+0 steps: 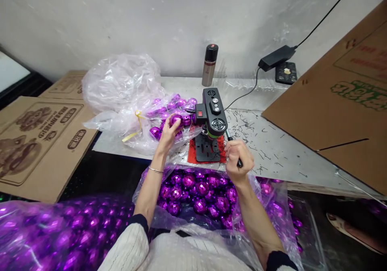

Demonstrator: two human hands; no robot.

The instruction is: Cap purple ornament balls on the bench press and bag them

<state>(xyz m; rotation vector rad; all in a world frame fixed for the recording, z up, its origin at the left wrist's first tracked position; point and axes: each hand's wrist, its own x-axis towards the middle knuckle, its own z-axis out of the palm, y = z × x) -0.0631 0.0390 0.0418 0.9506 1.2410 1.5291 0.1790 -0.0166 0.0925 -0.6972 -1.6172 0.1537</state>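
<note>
My left hand (169,133) has its fingers curled around a shiny purple faceted ball (176,120), at the opening of a clear plastic bag (133,101) where more purple balls (155,132) lie. A black machine (215,111) with round vents and a red switch stands to the right of that hand, its slotted base plate (208,152) on a red sheet (192,152). My right hand (240,160) is closed in a fist around the black-gripped lever handle (240,163) at the machine's right side. Below the table edge, an open plastic bag (256,190) holds many purple faceted balls (202,187).
A thermos (209,65) stands behind the machine. A black power adapter (276,58) and a phone (286,73) are by the wall. Small dark scraps (263,146) litter the table. Cardboard flanks it, a printed carton (39,142) left and a large box (341,101) right.
</note>
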